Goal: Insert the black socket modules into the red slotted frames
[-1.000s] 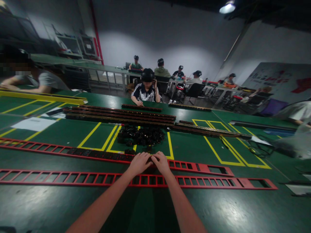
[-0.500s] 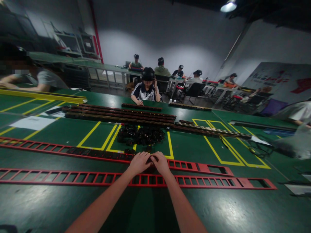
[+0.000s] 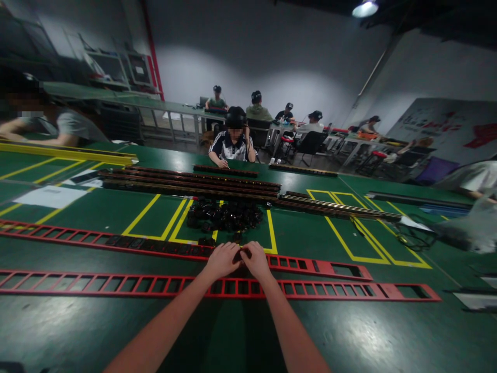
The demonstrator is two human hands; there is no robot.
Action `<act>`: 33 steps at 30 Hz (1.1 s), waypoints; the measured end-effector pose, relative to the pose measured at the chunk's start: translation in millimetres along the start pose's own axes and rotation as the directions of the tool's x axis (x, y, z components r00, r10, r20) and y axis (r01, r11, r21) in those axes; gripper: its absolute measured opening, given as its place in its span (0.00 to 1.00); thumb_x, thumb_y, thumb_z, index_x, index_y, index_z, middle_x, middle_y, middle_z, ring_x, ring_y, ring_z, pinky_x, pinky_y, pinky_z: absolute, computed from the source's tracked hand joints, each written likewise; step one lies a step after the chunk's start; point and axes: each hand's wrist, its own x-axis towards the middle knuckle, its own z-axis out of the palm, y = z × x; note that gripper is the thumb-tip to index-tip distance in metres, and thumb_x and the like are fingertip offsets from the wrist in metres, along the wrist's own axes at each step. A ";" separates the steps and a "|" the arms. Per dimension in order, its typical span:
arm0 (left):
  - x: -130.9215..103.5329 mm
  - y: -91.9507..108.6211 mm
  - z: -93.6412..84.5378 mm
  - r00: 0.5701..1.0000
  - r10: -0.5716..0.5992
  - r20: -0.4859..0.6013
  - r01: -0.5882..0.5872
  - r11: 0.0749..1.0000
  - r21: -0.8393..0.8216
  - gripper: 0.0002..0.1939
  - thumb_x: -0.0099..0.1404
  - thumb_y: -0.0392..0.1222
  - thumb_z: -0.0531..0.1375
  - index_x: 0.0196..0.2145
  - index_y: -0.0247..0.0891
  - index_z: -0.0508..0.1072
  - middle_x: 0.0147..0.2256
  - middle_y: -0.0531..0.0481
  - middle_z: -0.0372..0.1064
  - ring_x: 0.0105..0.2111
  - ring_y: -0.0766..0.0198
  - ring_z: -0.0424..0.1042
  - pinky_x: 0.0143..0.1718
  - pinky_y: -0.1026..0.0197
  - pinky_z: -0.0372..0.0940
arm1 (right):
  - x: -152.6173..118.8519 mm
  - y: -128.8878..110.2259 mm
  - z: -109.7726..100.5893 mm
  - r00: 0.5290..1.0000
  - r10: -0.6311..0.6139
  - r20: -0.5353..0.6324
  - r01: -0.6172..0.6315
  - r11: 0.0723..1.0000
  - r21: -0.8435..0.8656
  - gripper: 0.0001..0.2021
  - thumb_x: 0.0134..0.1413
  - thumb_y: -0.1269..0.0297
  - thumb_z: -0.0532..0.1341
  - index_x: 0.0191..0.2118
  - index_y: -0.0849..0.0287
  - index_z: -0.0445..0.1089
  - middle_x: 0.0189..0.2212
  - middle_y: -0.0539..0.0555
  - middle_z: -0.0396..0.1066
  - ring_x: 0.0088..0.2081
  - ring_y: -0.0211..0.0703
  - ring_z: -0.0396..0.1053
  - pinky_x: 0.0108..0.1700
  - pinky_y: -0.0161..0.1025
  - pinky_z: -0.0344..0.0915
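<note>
My left hand (image 3: 224,259) and my right hand (image 3: 255,260) meet over the upper red slotted frame (image 3: 295,264), fingers curled and fingertips close together. Something small and dark shows between them, mostly hidden by the fingers, so its kind cannot be told. Left of my hands, a row of flat black pieces (image 3: 155,246) fills several slots of that frame. Just beyond my fingers lies a heap of small black parts (image 3: 229,215), with a few loose ones at its near edge. A second red slotted frame (image 3: 330,291) runs nearer me, beneath my wrists.
Long dark strips (image 3: 194,181) lie bundled behind the heap. White paper (image 3: 50,197) and a yellow rail (image 3: 70,152) are at the left of the green table (image 3: 97,331). A person (image 3: 233,142) sits opposite; others sit left and farther back. Clear plastic (image 3: 469,228) lies at right.
My hands keep nearly the same place and pose, with a slight shift of the fingers. The whole view has moved a little; nothing else visibly differs.
</note>
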 end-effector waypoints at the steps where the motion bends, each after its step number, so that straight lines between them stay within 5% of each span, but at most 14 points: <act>1: -0.1 0.1 -0.1 1.000 0.001 0.001 -0.001 1.000 -0.001 0.14 0.64 0.46 0.61 0.47 0.40 0.69 0.44 0.48 0.71 0.46 0.55 0.68 0.48 0.53 0.60 | -0.1 -0.2 -0.2 1.000 0.003 -0.001 -0.003 1.000 -0.006 0.02 0.59 0.69 0.60 0.36 0.56 0.70 0.36 0.52 0.71 0.41 0.46 0.65 0.44 0.42 0.60; 18: -0.4 4.7 -7.9 1.000 0.003 0.009 -0.002 1.000 -0.010 0.12 0.65 0.44 0.60 0.45 0.41 0.69 0.43 0.49 0.71 0.46 0.55 0.68 0.47 0.54 0.60 | 1.4 4.1 3.8 1.000 0.007 0.011 -0.007 1.000 0.021 0.09 0.55 0.75 0.59 0.28 0.55 0.63 0.30 0.50 0.65 0.37 0.44 0.62 0.39 0.39 0.59; 24: -0.4 4.2 -9.2 1.000 0.009 0.004 -0.009 0.999 -0.039 0.09 0.66 0.44 0.59 0.44 0.41 0.70 0.43 0.49 0.72 0.46 0.57 0.68 0.47 0.55 0.60 | 1.9 8.9 -0.7 0.994 -0.004 0.106 0.002 1.000 0.025 0.07 0.57 0.76 0.59 0.31 0.56 0.66 0.33 0.50 0.68 0.39 0.43 0.64 0.42 0.38 0.61; 33: 1.1 2.5 -8.1 1.000 -0.007 0.006 0.007 0.999 -0.038 0.09 0.71 0.42 0.53 0.44 0.42 0.72 0.42 0.49 0.73 0.44 0.58 0.69 0.45 0.56 0.62 | -4.1 8.6 0.3 0.996 0.011 0.084 -0.007 0.999 -0.049 0.07 0.63 0.72 0.55 0.39 0.55 0.69 0.38 0.53 0.71 0.42 0.44 0.67 0.45 0.39 0.62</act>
